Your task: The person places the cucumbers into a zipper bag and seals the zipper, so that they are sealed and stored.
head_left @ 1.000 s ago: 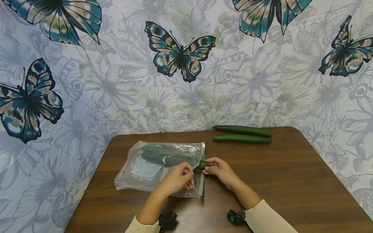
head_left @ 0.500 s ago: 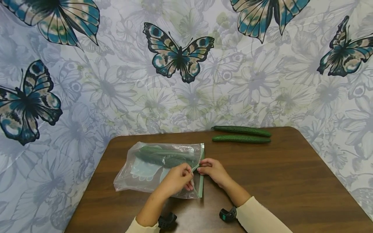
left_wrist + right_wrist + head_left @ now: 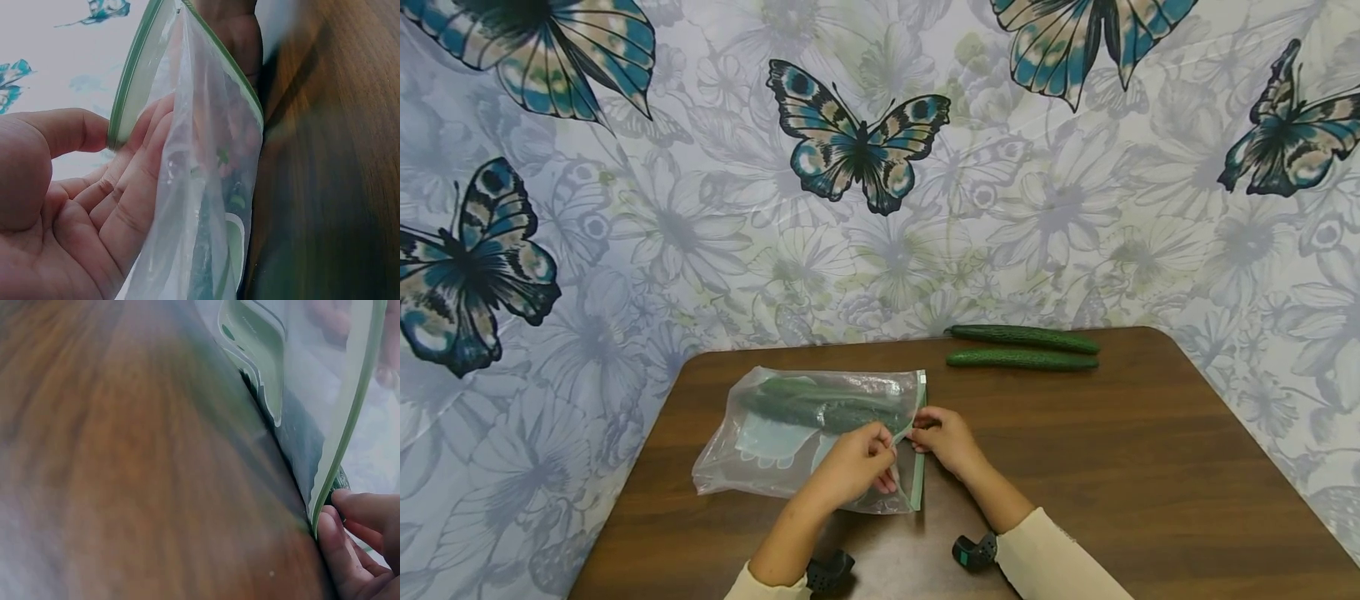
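A clear zip bag (image 3: 718,458) lies on the table with its green-edged mouth facing right. Dark green cucumbers (image 3: 820,407) show through the plastic; how many is hard to tell. My left hand (image 3: 853,462) pinches the near side of the mouth, its thumb against the green zip strip (image 3: 128,78) in the left wrist view. At the opening, my right hand (image 3: 946,437) holds the end of a cucumber (image 3: 340,481), which pokes just past the bag edge in the right wrist view. The rest of that cucumber is inside, partly hidden by the plastic and my left hand.
Two more cucumbers, an upper one (image 3: 1026,337) and a lower one (image 3: 1022,358), lie side by side at the back of the brown wooden table (image 3: 1112,467). A butterfly-patterned cloth (image 3: 880,267) hangs right behind the table.
My right hand has moved left to the bag mouth, sliding the cucumber further in. Less of its end sticks out now. The left hand stays on the bag edge.
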